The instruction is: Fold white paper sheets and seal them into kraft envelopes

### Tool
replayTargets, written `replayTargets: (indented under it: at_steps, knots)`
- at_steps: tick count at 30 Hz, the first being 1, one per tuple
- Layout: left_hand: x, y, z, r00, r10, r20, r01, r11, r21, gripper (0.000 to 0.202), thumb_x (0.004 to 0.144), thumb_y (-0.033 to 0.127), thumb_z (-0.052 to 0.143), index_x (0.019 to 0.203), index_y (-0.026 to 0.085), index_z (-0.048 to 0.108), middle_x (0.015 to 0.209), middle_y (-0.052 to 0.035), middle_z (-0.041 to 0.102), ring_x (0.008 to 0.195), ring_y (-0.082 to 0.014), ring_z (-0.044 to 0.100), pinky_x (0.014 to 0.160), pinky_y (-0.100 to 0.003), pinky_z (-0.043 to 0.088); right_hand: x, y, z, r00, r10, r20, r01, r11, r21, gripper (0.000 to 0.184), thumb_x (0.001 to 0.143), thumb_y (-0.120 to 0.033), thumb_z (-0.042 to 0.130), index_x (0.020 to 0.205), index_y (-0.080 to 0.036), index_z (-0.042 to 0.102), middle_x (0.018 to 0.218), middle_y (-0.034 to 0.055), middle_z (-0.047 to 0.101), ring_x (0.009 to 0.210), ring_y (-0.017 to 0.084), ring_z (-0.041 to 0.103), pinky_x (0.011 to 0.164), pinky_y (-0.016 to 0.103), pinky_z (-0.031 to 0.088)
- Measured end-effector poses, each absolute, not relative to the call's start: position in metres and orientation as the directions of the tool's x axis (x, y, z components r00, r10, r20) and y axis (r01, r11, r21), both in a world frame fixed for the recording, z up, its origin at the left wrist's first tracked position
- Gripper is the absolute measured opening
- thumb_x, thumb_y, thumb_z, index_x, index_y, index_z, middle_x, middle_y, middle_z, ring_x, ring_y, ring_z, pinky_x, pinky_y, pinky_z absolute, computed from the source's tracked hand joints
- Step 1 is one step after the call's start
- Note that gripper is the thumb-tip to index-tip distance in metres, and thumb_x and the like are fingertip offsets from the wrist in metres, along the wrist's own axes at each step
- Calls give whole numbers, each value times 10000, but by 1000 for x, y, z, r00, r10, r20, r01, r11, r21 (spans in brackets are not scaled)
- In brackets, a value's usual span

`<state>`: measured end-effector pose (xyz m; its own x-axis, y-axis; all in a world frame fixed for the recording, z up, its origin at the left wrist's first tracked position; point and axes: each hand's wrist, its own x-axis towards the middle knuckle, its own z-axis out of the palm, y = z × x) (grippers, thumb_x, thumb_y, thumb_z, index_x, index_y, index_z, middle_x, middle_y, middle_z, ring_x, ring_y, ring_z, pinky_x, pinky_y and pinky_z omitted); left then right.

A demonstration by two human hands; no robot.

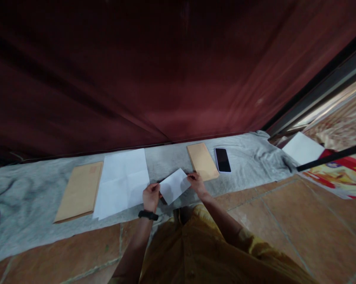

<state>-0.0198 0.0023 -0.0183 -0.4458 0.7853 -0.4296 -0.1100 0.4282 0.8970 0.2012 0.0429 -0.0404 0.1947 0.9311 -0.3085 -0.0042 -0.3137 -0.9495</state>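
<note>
Pinching a small paper [173, 187] at opposite ends, over the cloth [166, 158] between larger sheets [123, 183] and a brown stack [202, 159], the left hand [151, 198] and right hand [197, 184] would best keep light, even tension, avoiding creases.

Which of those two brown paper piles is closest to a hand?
The right pile, beside the phone: the right hand is at its edge, while the left pile lies farther off, past the large white sheets.
</note>
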Motion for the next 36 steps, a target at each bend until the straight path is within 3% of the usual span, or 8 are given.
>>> replayTargets:
  at_steps: [14, 22, 26, 32, 36]
  knots:
    - [-7, -7, -15, -435, 780, -450, -168, 420, 892, 219, 724, 174, 744, 928, 211, 677, 659, 28, 633, 564, -135, 598, 528, -240, 496, 205, 45, -39, 239, 931, -275, 3, -284, -959, 118, 620, -319, 676, 702, -234, 673, 747, 8, 616, 711, 188, 573, 541, 272, 473]
    - [-5, -4, -10, -423, 806, -413, -179, 373, 911, 178, 698, 198, 751, 849, 204, 658, 717, 23, 651, 602, -137, 614, 551, -244, 493, 205, 48, -22, 178, 956, -235, -42, -231, -972, 107, 635, -312, 668, 715, -244, 650, 706, -12, 609, 712, 184, 564, 614, 284, 468]
    - [-8, 2, 0, -409, 838, -362, -187, 311, 932, 187, 672, 247, 781, 773, 194, 633, 723, 32, 643, 629, -120, 600, 596, -237, 497, 208, 58, -7, 95, 979, -180, -73, -173, -982, 121, 605, -271, 674, 713, -234, 636, 698, -26, 622, 708, 168, 569, 703, 291, 469]
    - [-17, 15, 19, -410, 883, -228, -91, 210, 974, 140, 669, 171, 781, 753, 192, 671, 705, 28, 654, 685, -124, 596, 694, -228, 483, 212, 79, 11, 95, 990, -106, -67, -100, -993, 104, 598, -256, 709, 667, -241, 633, 747, -16, 641, 785, 183, 584, 770, 297, 467]
    - [-18, 11, 23, -411, 909, -71, 94, 120, 988, 153, 695, 74, 732, 724, 219, 693, 924, -25, 722, 902, -179, 655, 809, -241, 507, 210, 85, 11, 118, 988, -102, -79, -93, -993, 87, 606, -260, 711, 679, -235, 671, 859, 10, 674, 888, 193, 605, 829, 297, 476]
